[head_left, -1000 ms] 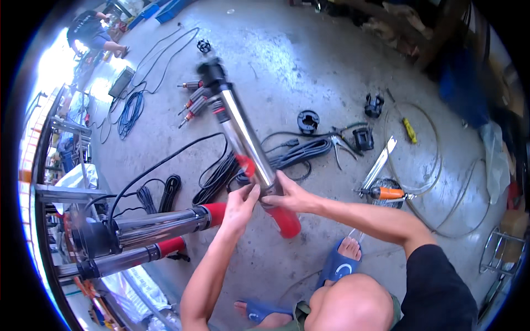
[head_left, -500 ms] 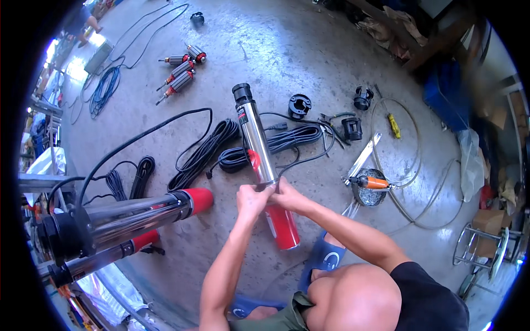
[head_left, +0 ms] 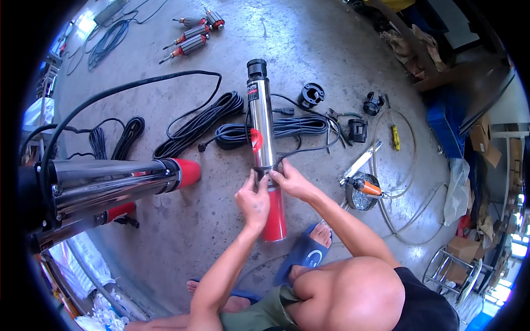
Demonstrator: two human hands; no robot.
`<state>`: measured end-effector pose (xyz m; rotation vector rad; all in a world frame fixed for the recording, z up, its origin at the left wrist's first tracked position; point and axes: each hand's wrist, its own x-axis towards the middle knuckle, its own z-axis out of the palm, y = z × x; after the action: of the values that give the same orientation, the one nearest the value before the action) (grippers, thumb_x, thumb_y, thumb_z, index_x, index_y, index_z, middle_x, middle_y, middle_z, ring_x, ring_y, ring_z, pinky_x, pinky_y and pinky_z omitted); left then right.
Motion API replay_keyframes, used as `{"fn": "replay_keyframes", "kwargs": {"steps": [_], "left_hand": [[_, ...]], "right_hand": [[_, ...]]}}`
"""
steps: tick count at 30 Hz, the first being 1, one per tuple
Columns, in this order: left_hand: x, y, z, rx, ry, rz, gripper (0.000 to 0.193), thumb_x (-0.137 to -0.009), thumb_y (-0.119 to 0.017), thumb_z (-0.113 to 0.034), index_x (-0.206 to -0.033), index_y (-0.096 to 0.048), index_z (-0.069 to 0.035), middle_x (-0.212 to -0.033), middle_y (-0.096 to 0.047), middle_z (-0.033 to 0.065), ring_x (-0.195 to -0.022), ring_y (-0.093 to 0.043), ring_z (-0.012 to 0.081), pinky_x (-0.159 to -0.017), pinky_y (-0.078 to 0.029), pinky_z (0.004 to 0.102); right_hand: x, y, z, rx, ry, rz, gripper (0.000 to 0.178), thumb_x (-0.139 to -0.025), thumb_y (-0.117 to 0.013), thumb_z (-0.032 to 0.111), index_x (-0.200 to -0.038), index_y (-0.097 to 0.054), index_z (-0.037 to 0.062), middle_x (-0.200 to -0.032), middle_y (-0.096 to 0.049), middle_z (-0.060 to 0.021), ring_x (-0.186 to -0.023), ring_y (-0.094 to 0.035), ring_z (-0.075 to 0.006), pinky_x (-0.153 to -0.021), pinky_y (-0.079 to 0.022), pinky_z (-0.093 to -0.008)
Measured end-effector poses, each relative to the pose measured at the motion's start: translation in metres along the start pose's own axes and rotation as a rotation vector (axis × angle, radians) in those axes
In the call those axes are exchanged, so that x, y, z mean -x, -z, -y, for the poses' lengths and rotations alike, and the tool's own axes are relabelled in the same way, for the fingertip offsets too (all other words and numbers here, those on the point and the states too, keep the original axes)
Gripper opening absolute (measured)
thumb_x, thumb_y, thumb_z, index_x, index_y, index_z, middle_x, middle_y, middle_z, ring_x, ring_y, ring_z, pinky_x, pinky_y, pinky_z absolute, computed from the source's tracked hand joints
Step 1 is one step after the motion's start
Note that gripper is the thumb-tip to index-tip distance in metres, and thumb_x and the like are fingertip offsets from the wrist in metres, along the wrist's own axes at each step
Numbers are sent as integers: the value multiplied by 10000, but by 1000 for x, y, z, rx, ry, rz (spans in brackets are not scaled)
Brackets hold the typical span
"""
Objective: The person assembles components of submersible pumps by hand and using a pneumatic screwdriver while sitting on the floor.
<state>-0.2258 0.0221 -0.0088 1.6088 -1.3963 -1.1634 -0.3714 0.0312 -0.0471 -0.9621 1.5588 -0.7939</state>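
A long submersible pump (head_left: 264, 121) with a shiny steel body, a black outlet at its far end and a red near end lies before me on the concrete floor. My left hand (head_left: 254, 203) pinches the dark joint between steel and red from the left, thumb and fingers pressed to it. From the right, my right hand (head_left: 291, 180) grips the same joint, thumb on top. Part of the joint is hidden under my fingers. A coiled black power cable (head_left: 292, 127) passes behind the pump, and a thin black lead runs towards my right hand.
Two larger steel pumps with red ends (head_left: 113, 175) jut in at left. Black coiled cables (head_left: 204, 121) lie near them. Rightward are black plastic fittings (head_left: 312, 95), a yellow screwdriver (head_left: 395, 138), an orange-bodied air tool (head_left: 367, 186) on a round dish, and a looping hose. Several motor rotors (head_left: 193, 44) lie farther off.
The view has shifted, and the pump now points more straight away from me. My left hand has turned, its fingers now lying along the joint's left side. Both hands stay on the pump.
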Motion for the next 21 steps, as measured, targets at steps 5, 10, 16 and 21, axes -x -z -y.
{"fn": "replay_keyframes", "kwargs": {"steps": [5, 10, 16, 21], "left_hand": [[24, -17, 12, -479, -361, 7, 727, -846, -698, -216, -1356, -392, 201, -1285, -527, 369, -1220, -500, 499, -1136, -308, 527], [20, -21, 1, -933, -414, 82, 988, -689, -791, -304, -1366, -312, 233, -1286, -501, 372, -1233, -499, 471, -1164, -278, 528], [21, -29, -8, -1478, -464, 108, 868, -761, -688, -370, -1299, -421, 256, -1206, -577, 382, -1161, -569, 458, -1133, -314, 522], [-5, -5, -64, -973, -117, 520, 650, -778, -719, -235, -1256, -536, 167, -1148, -652, 324, -1014, -673, 344, -1008, -468, 440]], "right_hand": [[3, -2, 23, 339, -45, -25, 516, -954, -568, 315, -1130, -402, -141, -942, -608, -414, -940, -619, -536, -808, -498, -527], [4, 10, 15, -120, -105, 18, 470, -876, -744, 282, -1086, -561, -97, -935, -703, -209, -834, -667, -227, -740, -534, -369], [3, 11, 10, -173, -68, 41, 455, -873, -767, 289, -1094, -625, -82, -854, -720, -89, -778, -617, -93, -689, -526, -300], [9, 29, 4, 41, 83, -9, 440, -869, -727, 363, -1046, -660, -35, -795, -702, -117, -722, -618, -120, -652, -521, -336]]}}
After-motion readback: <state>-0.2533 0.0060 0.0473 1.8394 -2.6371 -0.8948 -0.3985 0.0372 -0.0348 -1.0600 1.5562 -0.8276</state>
